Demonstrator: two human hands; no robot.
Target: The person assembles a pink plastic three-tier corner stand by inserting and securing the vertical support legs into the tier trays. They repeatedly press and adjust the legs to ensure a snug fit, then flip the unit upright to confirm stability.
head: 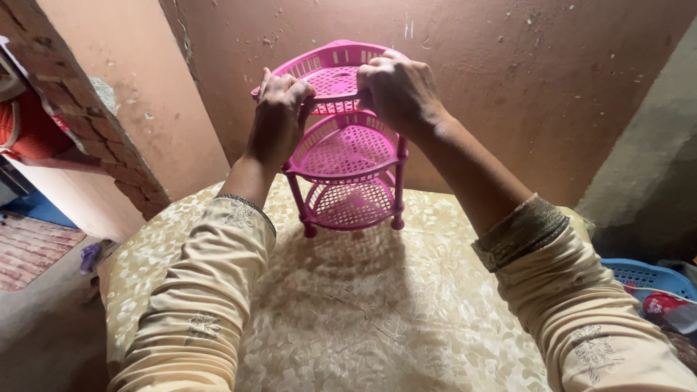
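Both hands clamp the top tier of a pink three-tier rack (pixel 347 156): left hand (pixel 279 109) on its near-left rim, right hand (pixel 396 88) on its right. It stands upright, long axis vertical, on the cream-patterned table (pixel 348 312) before the brown wall (pixel 523 80).

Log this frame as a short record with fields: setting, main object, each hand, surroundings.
setting: table with a cream floral cover, set against a brown wall
main object: pink three-tier plastic rack, upright on the table
left hand: grips the top tier's left rim
right hand: grips the top tier's right rim
surroundings: blue basket at right, brick pillar at left
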